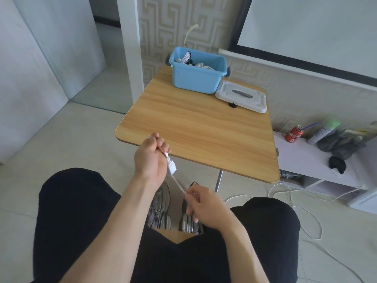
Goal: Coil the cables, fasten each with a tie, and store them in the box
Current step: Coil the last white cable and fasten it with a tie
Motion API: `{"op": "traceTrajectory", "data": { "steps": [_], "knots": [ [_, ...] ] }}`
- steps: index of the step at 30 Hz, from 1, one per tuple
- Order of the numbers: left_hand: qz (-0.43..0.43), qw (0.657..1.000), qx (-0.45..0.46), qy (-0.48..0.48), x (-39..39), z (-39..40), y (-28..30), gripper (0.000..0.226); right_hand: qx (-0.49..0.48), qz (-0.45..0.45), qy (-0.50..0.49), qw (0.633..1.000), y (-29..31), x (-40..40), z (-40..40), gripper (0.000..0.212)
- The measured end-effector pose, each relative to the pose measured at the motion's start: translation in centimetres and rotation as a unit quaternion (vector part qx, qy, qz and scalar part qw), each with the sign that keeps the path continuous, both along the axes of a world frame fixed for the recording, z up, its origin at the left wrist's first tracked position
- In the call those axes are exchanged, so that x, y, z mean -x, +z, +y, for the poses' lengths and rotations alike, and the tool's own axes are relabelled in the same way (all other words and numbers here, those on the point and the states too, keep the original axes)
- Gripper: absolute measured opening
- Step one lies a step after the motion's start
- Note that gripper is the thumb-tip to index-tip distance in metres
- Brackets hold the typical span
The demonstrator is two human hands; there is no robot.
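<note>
Below the near edge of the wooden table (204,127), at about 7 o'clock from its middle, the left hand (150,158) is raised with its fingers curled, pinching a white cable (177,183) just above its white connector (171,165). From that connector the cable runs taut toward 5 o'clock, down to the right hand (204,203), whose thumb and forefinger pinch it while the other fingers curl loosely beneath. Both hands hover over the person's lap, above grey shoes (161,201) on the tiled floor; black trousers fill the bottom of the view.

On the table's far side, at 12 o'clock from the hands, stands a blue box (196,78) with no lid on it; bundled white and dark cables lie inside, and one pale cord (188,34) rises out of its back against the patterned wall. Just beside the box, at its 4 o'clock, a white lid (241,97) lies flat on the tabletop, its grey handle facing up.

Farther right, at 3 o'clock from the hands, a low white shelf (306,158) carries a red can (294,134), a bottle with a green cap (324,131) and a dark bag. A loose white wire (312,219) trails across the floor at 4 o'clock.
</note>
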State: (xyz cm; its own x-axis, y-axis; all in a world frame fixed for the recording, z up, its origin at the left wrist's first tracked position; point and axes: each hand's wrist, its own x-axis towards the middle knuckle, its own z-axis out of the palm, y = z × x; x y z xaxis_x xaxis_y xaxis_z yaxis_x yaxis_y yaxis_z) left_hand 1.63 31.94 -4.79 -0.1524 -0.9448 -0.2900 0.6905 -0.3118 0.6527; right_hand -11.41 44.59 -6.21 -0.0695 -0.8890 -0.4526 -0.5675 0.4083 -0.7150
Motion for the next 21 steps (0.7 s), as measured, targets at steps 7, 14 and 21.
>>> {"op": "traceTrajectory", "data": {
  "steps": [7, 14, 21],
  "knots": [
    [-0.421, 0.864, 0.214, -0.174, 0.8, 1.5, -1.6, 0.027, 0.071, 0.027, 0.027, 0.997, 2.3, 0.2, 0.2, 0.017],
    [-0.389, 0.786, 0.191, -0.441, -0.5, 1.9, -0.3, 0.028, 0.26, -0.044, -0.303, 0.916, 2.6, 2.4, 0.4, 0.012],
    [-0.142, 0.821, 0.115, -0.541, 0.4, 2.2, -0.4, 0.042, 0.249, -0.07, -0.332, 0.907, 1.4, 2.8, 0.6, 0.013]
  ]
}}
